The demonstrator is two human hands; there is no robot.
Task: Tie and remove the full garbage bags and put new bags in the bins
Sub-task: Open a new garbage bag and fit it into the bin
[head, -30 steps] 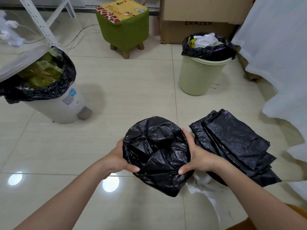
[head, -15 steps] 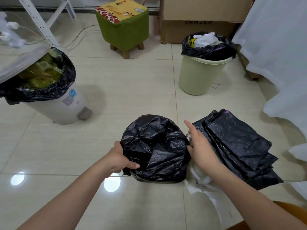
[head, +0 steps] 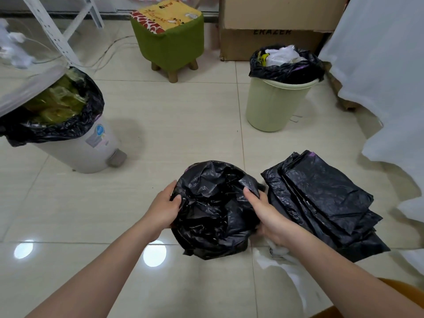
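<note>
A room in a home, seen from above at floor level. The floor (head: 183,138) is glossy cream tile. A small green padded stool (head: 168,39) with wooden legs stands near a cardboard box (head: 275,26). Two household bins, a white pedal bin (head: 75,145) and a pale green bin (head: 275,104), hold black liners. White fabric (head: 387,72) hangs at right.

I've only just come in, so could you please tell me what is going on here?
A person is holding a crumpled black garbage bag low over the tiled floor, left hand and right hand gripping its sides. A stack of folded black bags lies beside it. The white pedal bin and the green bin both have full black liners in them, not yet tied.
</note>
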